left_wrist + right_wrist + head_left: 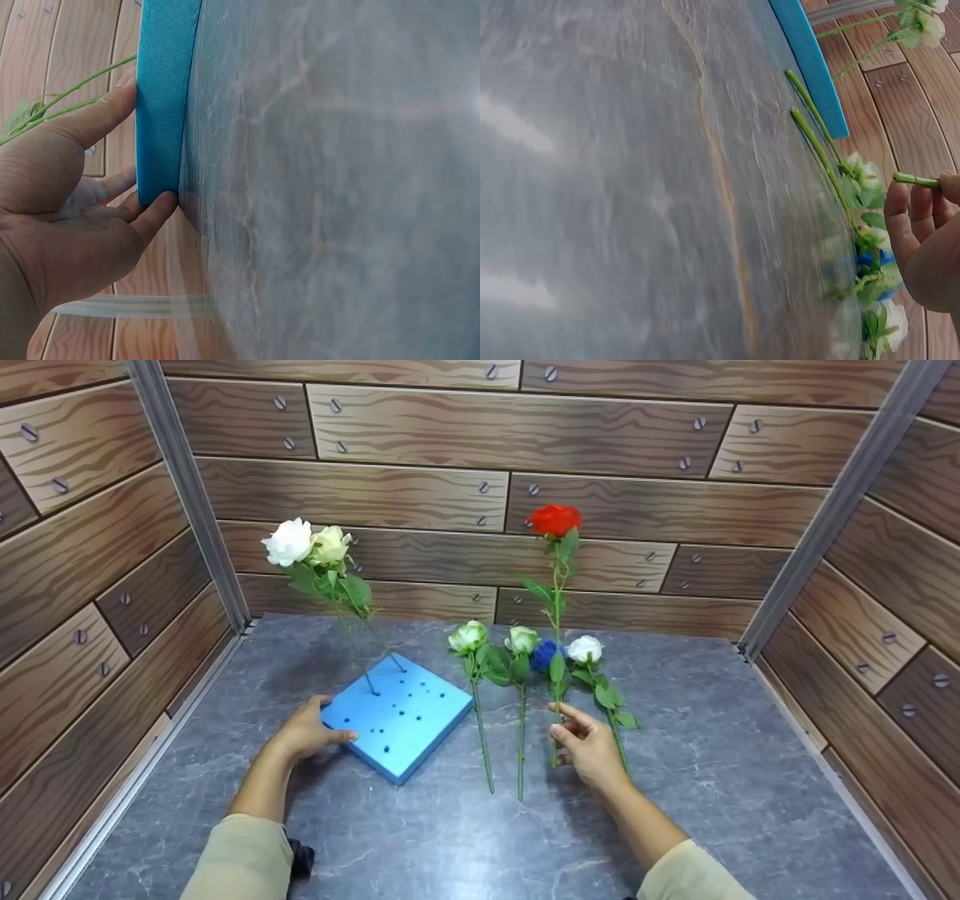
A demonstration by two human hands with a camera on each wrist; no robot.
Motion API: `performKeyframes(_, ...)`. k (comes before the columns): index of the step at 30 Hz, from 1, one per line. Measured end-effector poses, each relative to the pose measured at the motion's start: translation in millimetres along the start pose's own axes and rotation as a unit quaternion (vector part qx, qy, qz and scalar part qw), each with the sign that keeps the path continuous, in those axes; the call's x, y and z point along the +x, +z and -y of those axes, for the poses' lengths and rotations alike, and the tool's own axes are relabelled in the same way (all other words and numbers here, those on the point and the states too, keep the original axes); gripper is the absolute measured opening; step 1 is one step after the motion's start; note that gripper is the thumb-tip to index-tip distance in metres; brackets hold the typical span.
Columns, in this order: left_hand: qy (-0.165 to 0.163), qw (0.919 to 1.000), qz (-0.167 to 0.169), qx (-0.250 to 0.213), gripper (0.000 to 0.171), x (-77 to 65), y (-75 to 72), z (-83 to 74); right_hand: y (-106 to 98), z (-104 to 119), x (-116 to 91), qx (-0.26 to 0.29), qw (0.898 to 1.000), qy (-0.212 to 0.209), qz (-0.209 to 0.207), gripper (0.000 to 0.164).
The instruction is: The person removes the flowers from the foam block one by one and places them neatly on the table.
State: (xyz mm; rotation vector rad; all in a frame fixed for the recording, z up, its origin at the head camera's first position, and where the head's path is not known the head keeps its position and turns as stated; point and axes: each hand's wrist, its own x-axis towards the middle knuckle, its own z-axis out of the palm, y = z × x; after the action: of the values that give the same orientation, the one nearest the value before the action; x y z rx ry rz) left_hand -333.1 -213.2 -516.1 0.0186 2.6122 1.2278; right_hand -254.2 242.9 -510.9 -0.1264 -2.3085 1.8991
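Observation:
With thumb and fingers, my left hand point(304, 731) grips the left corner of a blue block point(435, 726) with several holes in its top. A white rose point(288, 542) and a pale yellow-green rose point(330, 545) stand in that block, stems leaning left. To the right, my right hand point(596, 750) pinches the lower stem of a red rose point(555, 520) and holds it upright; in the right wrist view the cut stem end point(915, 180) pokes out past the fingers, off the table. The left wrist view shows the block's side point(161, 105) between thumb and fingers.
Two pale green roses point(468, 637) lie on the grey marbled table point(465, 847) right of the block. A blue rose point(546, 655) and a white rose point(585, 649) lie beside them. Wood-patterned walls point(420, 495) and metal posts point(196, 502) enclose the table.

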Motion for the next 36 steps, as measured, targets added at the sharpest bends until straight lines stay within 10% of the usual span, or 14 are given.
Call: performKeyframes(36,-0.004,1.0,0.002,-0.002,0.106,-0.1,-0.7,-1.4,-95,-25,-16,-0.015,0.996,0.076,0.035,0.049)
